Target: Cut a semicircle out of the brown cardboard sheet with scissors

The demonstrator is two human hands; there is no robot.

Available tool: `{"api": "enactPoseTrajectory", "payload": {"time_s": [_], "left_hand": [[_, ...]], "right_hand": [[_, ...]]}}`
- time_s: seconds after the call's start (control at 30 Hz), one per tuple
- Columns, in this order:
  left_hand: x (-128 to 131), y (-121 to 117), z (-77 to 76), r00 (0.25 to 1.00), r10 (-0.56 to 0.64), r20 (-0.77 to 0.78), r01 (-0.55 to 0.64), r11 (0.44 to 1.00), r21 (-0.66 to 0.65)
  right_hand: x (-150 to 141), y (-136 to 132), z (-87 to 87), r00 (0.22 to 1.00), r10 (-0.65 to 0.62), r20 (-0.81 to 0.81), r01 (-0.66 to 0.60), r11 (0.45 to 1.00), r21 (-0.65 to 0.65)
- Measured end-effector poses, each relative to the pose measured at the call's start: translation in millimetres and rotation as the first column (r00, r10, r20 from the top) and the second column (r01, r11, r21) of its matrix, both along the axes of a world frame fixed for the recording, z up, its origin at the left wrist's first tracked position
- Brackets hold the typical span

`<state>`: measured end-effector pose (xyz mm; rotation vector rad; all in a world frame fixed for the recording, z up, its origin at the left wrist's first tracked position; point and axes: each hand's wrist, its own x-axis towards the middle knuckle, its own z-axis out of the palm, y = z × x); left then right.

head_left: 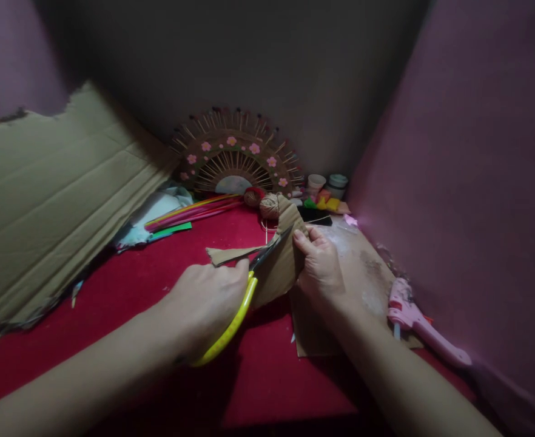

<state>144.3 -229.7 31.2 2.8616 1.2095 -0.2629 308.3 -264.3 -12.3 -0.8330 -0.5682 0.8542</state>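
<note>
My left hand (210, 303) is closed around the yellow handles of a pair of scissors (233, 325), whose dark blades point up and to the right. Between the blades is a piece of cardboard (279, 267), cut partway along its edge. A narrow strip (231, 255) of it curls off to the left over the blades. My right hand (319, 261) pinches the cardboard at its right side, thumb on top, and holds it above the table. The fingers of my left hand are partly hidden behind the handle.
A large cardboard sheet (58, 206) leans at the left. Behind stand a decorated stick fan (233, 145), twine balls (270, 206) and small pots (338, 185). On the right, a pink glue gun (424, 325) lies beside a cardboard board (363, 285) on the red cloth (158, 340).
</note>
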Motion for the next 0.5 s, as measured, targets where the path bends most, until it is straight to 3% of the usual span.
{"api": "enactPoseTrajectory", "payload": {"time_s": [0.13,0.23,0.37,0.5], "left_hand": [[2,7,1.4,0.998,-0.052,-0.044,0.052,0.999,-0.014],[0,14,-2.0,0.999,-0.027,0.027,0.027,1.000,0.012],[-3,22,-11.0,0.996,-0.004,0.088,-0.002,0.998,0.061],[-3,26,-20.2,0.995,-0.005,0.103,0.000,0.999,0.049]], "right_hand": [[3,-2,2.4,0.999,0.032,-0.032,-0.031,1.000,0.002],[3,-5,0.1,0.988,0.153,-0.038,-0.155,0.986,-0.058],[2,-12,-0.8,0.922,0.388,-0.012,-0.377,0.888,-0.262],[0,-14,6.9,0.846,0.477,-0.236,-0.519,0.838,-0.167]]}}
